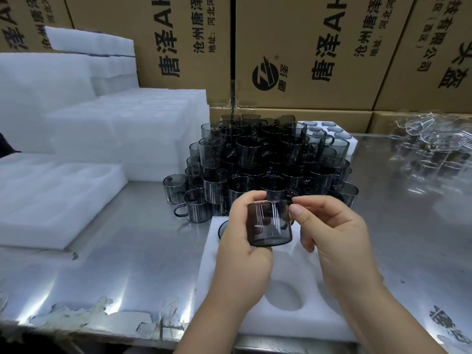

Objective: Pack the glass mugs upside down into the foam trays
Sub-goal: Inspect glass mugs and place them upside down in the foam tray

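Left hand (245, 254) grips the glass mug (270, 223) by its wall, right hand (332, 238) pinches its handle, centre frame above the foam tray (293, 325); best turned mouth-down, then lowered squarely into a free cavity.

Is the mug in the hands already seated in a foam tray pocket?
No: the left hand and right hand hold the mug up over the foam tray, whose near pocket is empty.
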